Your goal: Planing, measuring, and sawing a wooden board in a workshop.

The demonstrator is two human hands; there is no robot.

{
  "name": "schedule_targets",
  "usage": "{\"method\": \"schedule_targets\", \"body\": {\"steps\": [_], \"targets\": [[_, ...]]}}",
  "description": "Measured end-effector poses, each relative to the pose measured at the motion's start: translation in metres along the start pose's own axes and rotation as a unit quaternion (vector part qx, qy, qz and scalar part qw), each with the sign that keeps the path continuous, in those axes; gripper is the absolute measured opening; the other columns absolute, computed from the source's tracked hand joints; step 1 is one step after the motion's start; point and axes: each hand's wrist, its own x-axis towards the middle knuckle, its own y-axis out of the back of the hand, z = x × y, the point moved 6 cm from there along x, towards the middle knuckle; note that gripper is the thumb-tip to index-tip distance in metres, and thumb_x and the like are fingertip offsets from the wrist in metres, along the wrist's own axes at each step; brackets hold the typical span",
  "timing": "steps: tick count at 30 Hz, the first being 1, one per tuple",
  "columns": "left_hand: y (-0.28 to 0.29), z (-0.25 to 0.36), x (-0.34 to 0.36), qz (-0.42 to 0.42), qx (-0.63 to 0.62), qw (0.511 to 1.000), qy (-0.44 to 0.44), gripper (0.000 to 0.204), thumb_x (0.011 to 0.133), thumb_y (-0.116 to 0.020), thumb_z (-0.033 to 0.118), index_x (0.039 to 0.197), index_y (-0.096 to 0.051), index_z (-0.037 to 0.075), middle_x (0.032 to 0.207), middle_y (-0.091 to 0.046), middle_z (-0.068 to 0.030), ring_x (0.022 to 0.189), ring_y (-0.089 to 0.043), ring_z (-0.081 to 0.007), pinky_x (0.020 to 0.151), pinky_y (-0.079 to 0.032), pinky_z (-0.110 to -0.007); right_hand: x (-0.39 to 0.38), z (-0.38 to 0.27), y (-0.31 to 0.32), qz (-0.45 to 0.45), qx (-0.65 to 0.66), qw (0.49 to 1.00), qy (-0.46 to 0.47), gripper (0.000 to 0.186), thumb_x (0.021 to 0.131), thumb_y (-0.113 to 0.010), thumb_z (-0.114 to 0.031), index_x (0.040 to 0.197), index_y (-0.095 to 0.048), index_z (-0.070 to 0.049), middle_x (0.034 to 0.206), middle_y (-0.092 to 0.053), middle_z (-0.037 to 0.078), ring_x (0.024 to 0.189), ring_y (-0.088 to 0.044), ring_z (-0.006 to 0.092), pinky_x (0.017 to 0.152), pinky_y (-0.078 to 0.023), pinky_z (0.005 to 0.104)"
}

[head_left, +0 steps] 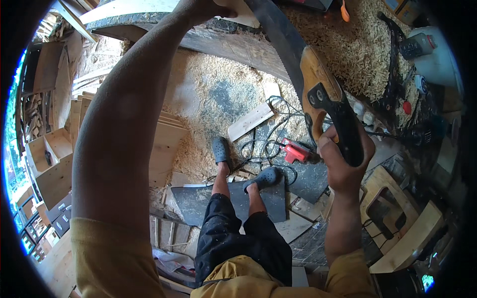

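My right hand (343,161) is wrapped round the black and wooden handle of a handsaw (318,79). The dark saw blade slants up and left to the top edge of the view, beside a pale wooden board (243,16). At the top, my left hand (203,9) grips that board, its thumb lying near the board's edge. The upper rim of the picture cuts off the rest of the left hand and the blade's tip. Below the board runs a thick workbench edge (223,47).
A red power tool (296,151) and a tangled black cable (263,144) lie on the sawdust-strewn floor by my feet, near a short plank (251,121). Wooden boxes (52,164) stand on the left, curved wooden frames (390,208) on the right. A jar (417,46) lies at the upper right.
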Motion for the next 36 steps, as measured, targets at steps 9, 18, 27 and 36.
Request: {"method": "schedule_targets", "body": {"steps": [9, 18, 27, 36], "targets": [[-0.003, -0.003, -0.001, 0.018, -0.055, 0.998, -0.025, 0.07, 0.049, -0.088, 0.037, 0.103, -0.061, 0.001, 0.106, -0.059, -0.0201, 0.104, -0.055, -0.0349, 0.087, -0.047, -0.043, -0.066, 0.019, 0.023, 0.078, -0.074, 0.994, -0.032, 0.046, 0.079, -0.066, -0.008, 0.121, -0.055, 0.006, 0.096, -0.068, 0.016, 0.081, -0.067, 0.0173, 0.066, -0.054, 0.029], [0.0, -0.005, 0.001, 0.016, -0.014, 1.0, 0.014, 0.069, 0.049, -0.089, 0.035, 0.102, -0.062, 0.0, 0.105, -0.06, -0.0203, 0.103, -0.057, -0.0345, 0.086, -0.048, -0.043, -0.013, 0.005, -0.005, 0.029, -0.075, 0.994, 0.08, 0.039, 0.078, -0.064, -0.005, 0.116, -0.058, 0.004, 0.072, -0.061, 0.003, 0.062, -0.06, 0.0099, 0.054, -0.046, 0.0252], [-0.001, -0.005, -0.002, 0.031, -0.024, 0.999, 0.021, 0.076, 0.05, -0.088, 0.036, 0.11, -0.06, -0.001, 0.112, -0.058, -0.0212, 0.109, -0.053, -0.0362, 0.091, -0.046, -0.043, 0.007, 0.024, -0.009, 0.048, -0.03, 0.998, -0.004, 0.04, 0.077, -0.064, -0.005, 0.115, -0.058, 0.004, 0.071, -0.061, 0.003, 0.06, -0.059, 0.0094, 0.052, -0.045, 0.0234], [0.0, -0.002, -0.001, -0.021, -0.021, 0.999, 0.032, 0.075, 0.049, -0.088, 0.038, 0.109, -0.061, 0.001, 0.112, -0.057, -0.021, 0.111, -0.051, -0.0367, 0.093, -0.044, -0.043, -0.089, 0.032, 0.024, 0.026, -0.096, 0.995, -0.029, 0.045, 0.081, -0.057, 0.007, 0.125, -0.051, 0.008, 0.095, -0.068, 0.015, 0.074, -0.067, 0.0185, 0.067, -0.056, 0.0308]]}}
